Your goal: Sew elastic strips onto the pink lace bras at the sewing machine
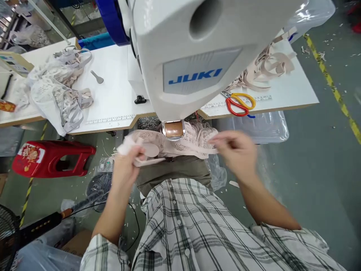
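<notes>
A pale pink lace bra (204,136) stretches between my hands, just below and partly behind the head of the sewing machine (194,71). My left hand (125,163) is closed on the bra's left end, where white fabric and a loose pale strip stick out, blurred by motion. My right hand (237,152) pinches a pale band at the bra's right side, fingertips together. Between the hands, the machine's metal-framed brown plate (174,130) hides part of the bra. The needle area is out of sight.
Red-and-yellow scissors (239,104) and pale strips (270,69) lie on the white table (296,90) at right. Piled white bras (59,90) and a small grey tool (97,77) lie at left. A red stool (53,158), a fan (8,235) and a clear bin (262,128) stand around.
</notes>
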Available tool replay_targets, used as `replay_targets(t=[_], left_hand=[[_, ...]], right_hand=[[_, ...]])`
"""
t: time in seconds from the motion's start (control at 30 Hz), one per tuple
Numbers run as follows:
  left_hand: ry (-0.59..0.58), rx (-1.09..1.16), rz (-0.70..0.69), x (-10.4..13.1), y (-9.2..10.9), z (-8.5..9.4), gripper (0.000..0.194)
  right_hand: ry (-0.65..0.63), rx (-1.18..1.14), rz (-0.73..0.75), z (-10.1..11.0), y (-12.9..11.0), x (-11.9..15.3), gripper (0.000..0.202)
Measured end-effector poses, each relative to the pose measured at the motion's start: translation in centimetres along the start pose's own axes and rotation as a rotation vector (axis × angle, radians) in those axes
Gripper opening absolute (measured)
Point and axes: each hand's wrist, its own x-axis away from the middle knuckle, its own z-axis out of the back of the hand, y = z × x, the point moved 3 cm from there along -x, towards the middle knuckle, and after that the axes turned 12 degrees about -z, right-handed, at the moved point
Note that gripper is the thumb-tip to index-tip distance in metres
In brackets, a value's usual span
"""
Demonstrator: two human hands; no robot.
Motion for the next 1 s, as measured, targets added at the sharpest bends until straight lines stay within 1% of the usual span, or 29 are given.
replay_targets(t=[0.03, 0.07, 0.1, 0.13, 0.2, 0.27, 0.37, 0.43, 0.53, 0.63, 0.7, 0.8, 0.9, 1.0], left_hand=[[-0.067, -0.052, 0.051, 0.8, -1.6, -1.1, 0.034], [-0.126, -0.087, 0.078, 1.5, -3.1, -2.0, 0.03], [-0.173, -0.115, 0.082, 2.1, -4.3, -2.8, 0.027], [-0.207, -0.133, 0.073, 2.7, -5.2, -3.4, 0.027], [-0.246, -0.16, 0.041, 3.5, -6.2, -4.1, 0.03], [-0.256, -0.194, -0.006, 3.9, -6.3, -4.5, 0.03], [-0.282, -0.27, -0.057, 4.2, -5.9, -4.8, 0.025], [-0.309, -0.31, -0.062, 4.5, -5.8, -5.0, 0.021], [-0.334, -0.366, -0.098, 4.7, -5.8, -5.3, 0.023], [-0.347, -0.471, -0.17, 4.6, -5.8, -5.2, 0.023], [-0.365, -0.532, -0.236, 4.5, -5.7, -5.0, 0.02], [-0.44, -0.582, -0.332, 4.4, -5.3, -5.0, 0.016], [-0.498, -0.574, -0.386, 4.4, -4.9, -5.2, 0.015], [-0.489, -0.546, -0.369, 4.3, -4.7, -5.3, 0.017]], right_hand=[[-0.134, 0.038, 0.066, -2.4, -1.0, 1.1, 0.007], [-0.223, 0.065, 0.149, -4.4, -2.1, 2.1, 0.006], [-0.278, 0.075, 0.227, -6.1, -3.1, 3.0, 0.006], [-0.304, 0.079, 0.294, -7.3, -3.8, 3.5, 0.008], [-0.268, 0.063, 0.367, -8.4, -4.8, 4.0, 0.011], [-0.201, 0.068, 0.373, -8.4, -5.1, 4.0, 0.013], [-0.14, 0.122, 0.335, -8.0, -5.0, 3.7, 0.015], [-0.132, 0.139, 0.305, -7.9, -4.8, 3.6, 0.015], [-0.142, 0.114, 0.239, -7.8, -4.6, 3.4, 0.012], [-0.215, 0.082, 0.131, -7.6, -4.4, 3.0, 0.009], [-0.316, 0.061, 0.041, -7.4, -4.2, 2.5, 0.006], [-0.485, 0.001, -0.064, -7.1, -4.1, 1.9, 0.002], [-0.573, -0.058, -0.082, -6.8, -4.5, 1.5, 0.002], [-0.587, -0.011, -0.033, -6.7, -4.8, 1.4, 0.004]])
